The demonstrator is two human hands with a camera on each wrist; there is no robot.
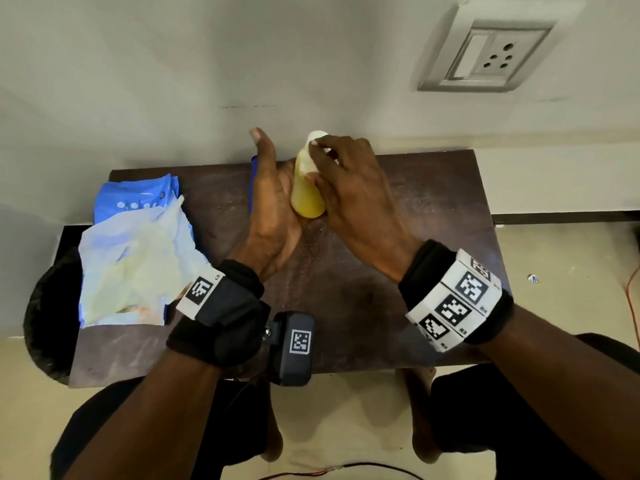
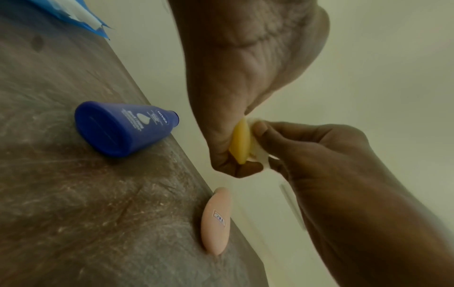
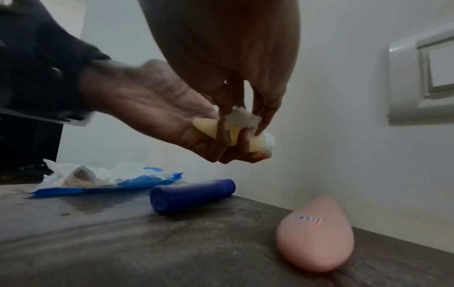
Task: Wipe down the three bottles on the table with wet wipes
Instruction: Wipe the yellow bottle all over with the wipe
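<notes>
My left hand (image 1: 277,202) holds a yellow bottle (image 1: 306,188) with a white cap above the table, fingers curled under it, thumb raised. My right hand (image 1: 346,174) pinches a crumpled white wet wipe (image 3: 242,117) against the bottle's upper part. From the left wrist the yellow bottle (image 2: 240,141) shows between palm and wipe (image 2: 258,147). A blue bottle (image 3: 192,196) and a pink bottle (image 3: 317,235) lie flat on the brown table (image 1: 363,306), beneath the hands. The head view shows only a blue sliver (image 1: 254,185) of the blue bottle behind my left hand.
A blue wipes pack (image 1: 138,195) lies at the table's left, with loose unfolded wipes (image 1: 135,261) spread over it. The wall runs right behind the table's far edge. A switch and socket plate (image 1: 485,53) is on the wall at right.
</notes>
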